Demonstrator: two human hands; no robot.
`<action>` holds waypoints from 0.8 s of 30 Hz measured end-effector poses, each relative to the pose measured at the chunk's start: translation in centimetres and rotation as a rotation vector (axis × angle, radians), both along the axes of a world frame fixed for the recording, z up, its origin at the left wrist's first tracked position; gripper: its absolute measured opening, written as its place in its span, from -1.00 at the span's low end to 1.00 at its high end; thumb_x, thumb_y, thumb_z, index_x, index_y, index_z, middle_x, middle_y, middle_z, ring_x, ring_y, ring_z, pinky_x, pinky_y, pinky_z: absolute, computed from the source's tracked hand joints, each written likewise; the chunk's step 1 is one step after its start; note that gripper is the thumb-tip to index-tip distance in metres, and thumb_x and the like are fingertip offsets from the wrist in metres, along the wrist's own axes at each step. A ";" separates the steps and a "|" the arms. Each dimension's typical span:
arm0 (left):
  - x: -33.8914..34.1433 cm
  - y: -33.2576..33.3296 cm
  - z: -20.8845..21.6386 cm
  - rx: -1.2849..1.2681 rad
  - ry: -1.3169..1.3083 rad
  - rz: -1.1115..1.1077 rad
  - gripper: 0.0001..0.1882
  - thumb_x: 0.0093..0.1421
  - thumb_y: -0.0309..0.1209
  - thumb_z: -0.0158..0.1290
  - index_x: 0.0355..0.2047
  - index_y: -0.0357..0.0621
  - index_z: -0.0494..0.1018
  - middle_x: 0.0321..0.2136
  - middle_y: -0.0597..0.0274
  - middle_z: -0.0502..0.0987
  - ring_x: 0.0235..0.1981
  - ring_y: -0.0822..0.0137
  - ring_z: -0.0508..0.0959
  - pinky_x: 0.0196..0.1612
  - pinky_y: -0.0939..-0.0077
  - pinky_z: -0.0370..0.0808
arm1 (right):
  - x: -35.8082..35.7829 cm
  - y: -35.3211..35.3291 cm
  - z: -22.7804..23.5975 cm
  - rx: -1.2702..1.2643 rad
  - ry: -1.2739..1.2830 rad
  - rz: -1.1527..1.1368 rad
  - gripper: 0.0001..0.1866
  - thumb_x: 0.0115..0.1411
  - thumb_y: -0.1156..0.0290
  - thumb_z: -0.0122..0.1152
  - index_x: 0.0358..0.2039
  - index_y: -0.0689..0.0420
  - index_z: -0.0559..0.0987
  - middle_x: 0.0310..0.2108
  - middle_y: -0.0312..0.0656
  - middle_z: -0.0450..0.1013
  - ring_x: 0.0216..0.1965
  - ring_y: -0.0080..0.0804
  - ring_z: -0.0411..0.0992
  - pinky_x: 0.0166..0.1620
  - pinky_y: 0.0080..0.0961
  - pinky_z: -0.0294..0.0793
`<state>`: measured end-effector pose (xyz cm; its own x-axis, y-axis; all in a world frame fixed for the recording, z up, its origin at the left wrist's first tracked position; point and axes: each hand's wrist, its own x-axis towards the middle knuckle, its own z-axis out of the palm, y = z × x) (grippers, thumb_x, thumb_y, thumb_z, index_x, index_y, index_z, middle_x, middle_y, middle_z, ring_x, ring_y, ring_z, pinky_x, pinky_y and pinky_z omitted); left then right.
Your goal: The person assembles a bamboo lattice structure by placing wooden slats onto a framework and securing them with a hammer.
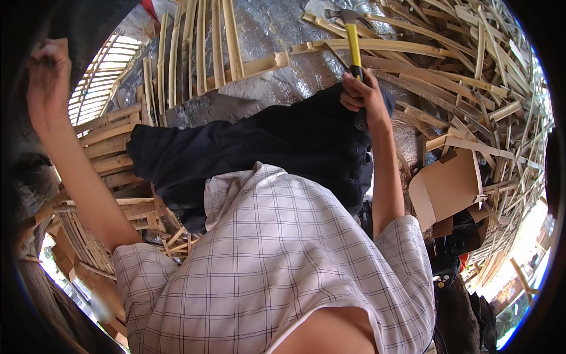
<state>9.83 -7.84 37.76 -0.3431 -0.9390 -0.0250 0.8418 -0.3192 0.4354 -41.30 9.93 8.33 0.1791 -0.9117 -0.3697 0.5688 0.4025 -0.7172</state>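
Observation:
My right hand (365,94) is wrapped round the lower handle of a claw hammer (353,44). Its handle is yellow and black, and the metal head points away from me. A thin dark strip (336,56) lies alongside the handle, close to my fingers; its kind I cannot make out. Far out to the left, my left hand (49,88) is raised with its fingers curled together against a dark background. Whatever they pinch, if anything, is hidden. Ahead of my knees stands a piece of slatted bamboo work (259,68), its pale slats fixed to a thicker crosspiece.
Loose split bamboo strips (436,56) are heaped at the far right. An opened cardboard box (448,183) sits to my right. More slatted bamboo (112,141) stands at my left. Dark trousers (253,135) cover my legs, above a grey, shiny ground sheet (306,76).

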 end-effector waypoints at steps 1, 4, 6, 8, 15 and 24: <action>1.4 3.8 -2.4 0.155 0.131 0.233 -0.82 0.37 -0.44 -0.02 -0.26 -0.36 0.45 -0.32 0.05 0.42 -0.19 0.22 0.40 -0.26 0.40 0.56 | 0.4 1.7 0.5 0.018 -0.039 -0.006 -0.80 0.42 0.45 0.14 -0.35 0.06 0.33 -0.66 -0.50 0.07 -0.74 -0.75 -0.02 -0.65 -0.66 -0.02; 8.2 11.1 -10.2 0.376 0.363 0.441 -0.85 0.29 -0.50 0.08 -0.30 -0.41 0.44 -0.37 0.05 0.46 -0.34 0.28 0.50 -0.35 0.43 0.64 | 0.7 7.1 1.8 0.092 0.074 -0.076 -0.80 0.44 0.40 0.12 -0.34 -0.01 0.32 -0.68 -0.53 0.02 -0.78 -0.78 -0.05 -0.66 -0.71 -0.01; 12.5 15.9 -15.7 0.464 0.498 0.509 -0.85 0.29 -0.50 0.08 -0.33 -0.41 0.45 -0.40 0.05 0.50 -0.41 0.30 0.53 -0.35 0.44 0.64 | 0.9 10.3 1.7 0.135 0.149 -0.073 -0.79 0.45 0.40 0.12 -0.35 -0.02 0.32 -0.69 -0.53 0.02 -0.78 -0.77 -0.04 -0.66 -0.70 -0.02; 13.2 20.4 -20.7 0.496 0.627 0.539 -0.81 0.31 -0.46 0.07 -0.30 -0.43 0.47 -0.38 0.02 0.54 -0.38 0.25 0.57 -0.30 0.41 0.67 | 2.3 13.4 2.6 0.228 0.265 -0.123 -0.76 0.44 0.40 0.14 -0.37 -0.01 0.30 -0.67 -0.52 0.03 -0.76 -0.77 -0.05 -0.65 -0.66 -0.02; 11.7 25.5 -28.4 0.128 0.186 0.682 -0.58 0.43 -0.30 0.04 0.11 -0.44 0.39 0.05 -0.06 0.56 0.11 0.11 0.58 0.24 0.24 0.60 | 6.7 20.0 0.2 -0.225 1.692 -0.125 -0.56 0.35 0.14 0.29 -0.09 0.33 0.51 -0.46 0.03 0.45 -0.52 0.00 0.37 -0.37 -0.17 0.35; 9.3 24.8 -27.5 -0.002 -0.419 0.795 -0.59 0.49 -0.25 -0.05 0.16 -0.34 0.32 0.10 -0.13 0.51 0.10 -0.08 0.58 0.21 -0.01 0.61 | 9.0 17.7 4.0 -0.258 1.833 0.408 -0.75 0.37 0.29 0.19 -0.10 0.20 0.48 -0.34 0.21 0.54 -0.26 0.31 0.51 -0.30 0.04 0.39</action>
<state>19.13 16.93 10.28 0.4452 -0.8954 0.0000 0.5860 0.2914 0.7561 -32.28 27.65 12.37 -0.0327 -0.9775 -0.2083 -0.9491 0.0957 -0.3001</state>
